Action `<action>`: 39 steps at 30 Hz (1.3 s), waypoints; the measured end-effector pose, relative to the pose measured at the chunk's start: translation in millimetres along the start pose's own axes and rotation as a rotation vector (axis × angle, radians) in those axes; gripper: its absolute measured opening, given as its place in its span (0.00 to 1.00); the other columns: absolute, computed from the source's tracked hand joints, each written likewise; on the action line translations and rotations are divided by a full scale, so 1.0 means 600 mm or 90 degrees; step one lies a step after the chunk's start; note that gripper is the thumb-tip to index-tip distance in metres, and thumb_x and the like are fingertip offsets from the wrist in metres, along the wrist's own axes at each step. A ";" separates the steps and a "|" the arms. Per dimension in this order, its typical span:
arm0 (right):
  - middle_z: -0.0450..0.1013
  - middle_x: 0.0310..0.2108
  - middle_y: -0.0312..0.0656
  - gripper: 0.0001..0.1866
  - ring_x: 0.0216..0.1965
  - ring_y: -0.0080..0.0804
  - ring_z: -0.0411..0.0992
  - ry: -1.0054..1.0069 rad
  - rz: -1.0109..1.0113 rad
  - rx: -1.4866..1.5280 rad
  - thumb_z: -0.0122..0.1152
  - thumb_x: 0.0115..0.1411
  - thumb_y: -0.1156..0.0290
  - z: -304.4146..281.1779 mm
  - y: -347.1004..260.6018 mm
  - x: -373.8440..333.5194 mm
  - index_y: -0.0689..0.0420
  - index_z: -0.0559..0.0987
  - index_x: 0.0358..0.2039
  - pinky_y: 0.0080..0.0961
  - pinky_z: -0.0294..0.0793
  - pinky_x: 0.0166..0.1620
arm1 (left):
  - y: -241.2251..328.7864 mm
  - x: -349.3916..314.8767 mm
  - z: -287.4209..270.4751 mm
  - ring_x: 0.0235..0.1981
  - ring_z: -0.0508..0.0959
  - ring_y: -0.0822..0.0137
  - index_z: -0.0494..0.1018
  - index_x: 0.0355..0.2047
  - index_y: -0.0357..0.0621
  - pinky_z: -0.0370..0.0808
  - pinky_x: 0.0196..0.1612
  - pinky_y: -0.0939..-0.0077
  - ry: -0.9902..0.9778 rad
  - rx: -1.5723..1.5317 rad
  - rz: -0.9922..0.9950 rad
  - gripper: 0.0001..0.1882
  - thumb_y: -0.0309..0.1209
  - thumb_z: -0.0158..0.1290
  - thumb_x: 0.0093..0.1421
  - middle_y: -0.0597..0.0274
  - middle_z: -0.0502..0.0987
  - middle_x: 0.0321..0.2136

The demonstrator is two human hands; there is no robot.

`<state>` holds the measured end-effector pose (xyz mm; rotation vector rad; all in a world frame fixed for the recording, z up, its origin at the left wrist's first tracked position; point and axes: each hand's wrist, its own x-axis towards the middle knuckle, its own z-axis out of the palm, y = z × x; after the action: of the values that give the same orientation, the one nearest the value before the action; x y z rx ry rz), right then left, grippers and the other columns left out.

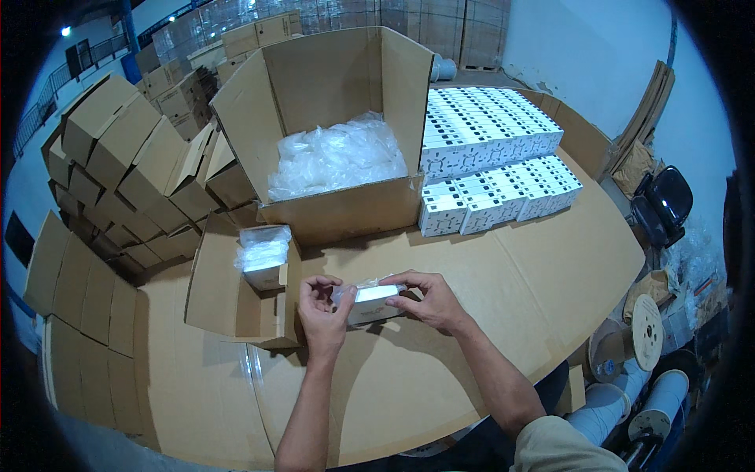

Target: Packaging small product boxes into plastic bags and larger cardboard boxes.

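Note:
Between my two hands is a small white box (373, 305) with a transparent plastic bag around it, just above the cardboard-covered table. My left hand (321, 313) has its fingers closed on the bag at the box's left end. Thumb and fingers of my right hand (431, 299) grip the right end. To the left stands an open carton (228, 295), where several bagged white boxes (263, 253) are packed at the far end. Beyond my hands, a large open carton (338, 216) holds a heap of transparent plastic bags (338, 161).
Stacked rows of white boxes (495, 141) fill the table's far right. Empty brown cartons (130, 169) are piled at the far left, with folded carton flaps (82, 315) nearer. Cable spools (646, 334) and a black chair (662, 204) stand off the table's right edge.

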<state>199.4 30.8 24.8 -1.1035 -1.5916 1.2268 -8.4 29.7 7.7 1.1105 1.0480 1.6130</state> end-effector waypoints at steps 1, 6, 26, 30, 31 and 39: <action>0.80 0.46 0.41 0.17 0.44 0.25 0.77 0.000 0.000 0.000 0.70 0.60 0.74 0.001 -0.002 0.000 0.56 0.83 0.50 0.25 0.79 0.49 | 0.010 -0.004 0.000 0.41 0.74 0.75 0.70 0.39 0.43 0.72 0.44 0.76 0.000 0.000 0.000 0.16 0.25 0.67 0.57 0.64 0.76 0.35; 0.81 0.46 0.40 0.16 0.43 0.25 0.76 0.001 -0.007 -0.009 0.69 0.60 0.73 -0.003 -0.001 -0.001 0.56 0.84 0.50 0.25 0.77 0.48 | 0.035 -0.010 -0.009 0.46 0.75 0.61 0.74 0.45 0.46 0.69 0.54 0.60 -0.031 0.517 0.569 0.20 0.28 0.68 0.53 0.63 0.79 0.41; 0.81 0.44 0.40 0.16 0.42 0.26 0.76 0.022 -0.090 -0.105 0.70 0.57 0.76 -0.002 -0.028 -0.004 0.58 0.83 0.47 0.24 0.76 0.44 | 0.024 -0.004 -0.006 0.45 0.83 0.65 0.79 0.43 0.39 0.80 0.47 0.69 -0.194 0.295 0.131 0.17 0.24 0.69 0.53 0.59 0.83 0.41; 0.81 0.42 0.44 0.16 0.41 0.35 0.78 0.025 -0.172 -0.255 0.70 0.56 0.75 -0.009 -0.039 -0.001 0.58 0.83 0.46 0.31 0.77 0.44 | 0.005 -0.002 -0.007 0.47 0.80 0.68 0.76 0.44 0.37 0.77 0.53 0.72 -0.213 0.146 0.007 0.17 0.21 0.67 0.55 0.58 0.81 0.44; 0.81 0.42 0.44 0.16 0.41 0.35 0.78 0.022 -0.175 -0.254 0.70 0.56 0.75 -0.008 -0.046 0.000 0.58 0.83 0.46 0.31 0.77 0.44 | -0.002 0.000 -0.010 0.47 0.80 0.68 0.76 0.46 0.37 0.77 0.53 0.72 -0.225 0.140 0.001 0.18 0.21 0.67 0.55 0.58 0.80 0.44; 0.80 0.38 0.52 0.15 0.40 0.50 0.78 -0.110 -0.097 -0.452 0.67 0.58 0.75 -0.004 -0.087 0.012 0.61 0.81 0.46 0.39 0.77 0.45 | 0.005 -0.005 -0.015 0.43 0.81 0.69 0.76 0.48 0.38 0.79 0.47 0.74 -0.209 0.163 -0.007 0.22 0.29 0.69 0.55 0.59 0.81 0.42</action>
<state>191.5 30.7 77.1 -1.2844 -2.2898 0.6687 -17.0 24.6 7.5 1.4798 1.0545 1.2538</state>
